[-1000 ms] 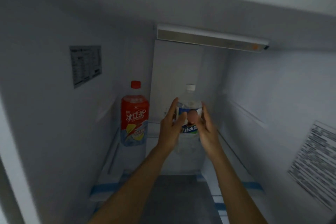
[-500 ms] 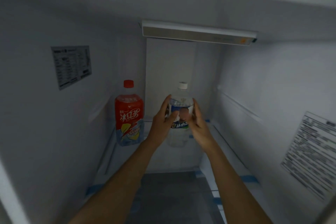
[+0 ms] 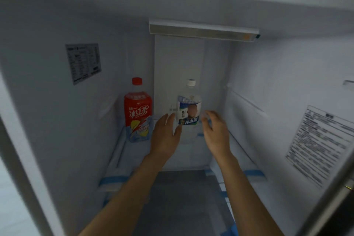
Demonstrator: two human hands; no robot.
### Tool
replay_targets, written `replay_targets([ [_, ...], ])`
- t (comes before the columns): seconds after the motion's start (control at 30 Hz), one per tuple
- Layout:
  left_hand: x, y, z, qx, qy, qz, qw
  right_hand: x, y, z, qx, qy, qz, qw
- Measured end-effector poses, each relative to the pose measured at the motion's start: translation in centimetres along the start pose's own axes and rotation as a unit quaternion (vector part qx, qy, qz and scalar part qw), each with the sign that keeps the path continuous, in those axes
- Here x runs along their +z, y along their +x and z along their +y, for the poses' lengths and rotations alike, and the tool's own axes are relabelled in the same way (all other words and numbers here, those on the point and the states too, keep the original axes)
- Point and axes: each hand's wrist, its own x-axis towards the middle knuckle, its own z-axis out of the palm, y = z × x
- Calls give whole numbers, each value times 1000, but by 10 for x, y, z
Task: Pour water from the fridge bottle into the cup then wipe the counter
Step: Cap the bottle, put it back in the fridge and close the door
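Note:
A clear water bottle (image 3: 188, 109) with a white cap and a blue-and-white label stands upright on the fridge shelf (image 3: 122, 151), near the back wall. My left hand (image 3: 165, 134) reaches in from below with its fingers straight. Its fingertips lie against the bottle's lower left side. My right hand (image 3: 215, 130) hovers just right of the bottle with loosely curled fingers and a small gap to the label. Neither hand wraps the bottle. No cup or counter is in view.
A red-capped iced-tea bottle (image 3: 138, 113) stands on the same shelf to the left of the water bottle. A light bar (image 3: 203, 31) runs across the top of the back wall. Printed stickers sit on the left wall (image 3: 83, 63) and right wall (image 3: 321, 145).
Both hands were pressed against the bottle's sides higher up. Now they sit lower and further apart, and the right hand has come off the label. The bottle stays upright.

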Motion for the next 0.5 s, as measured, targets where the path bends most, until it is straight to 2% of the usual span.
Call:
replay_targets([
  [0.13,-10,-34,-4,2,166,-20,986,2,-24,-10,-51,-57,33,996],
  [0.23,-15,-55,-10,16,244,-35,969,-1,-51,-23,-58,-89,31,994],
  [0.5,-62,-117,1,84,271,-36,958,-35,-143,-66,-55,-163,15,985],
])
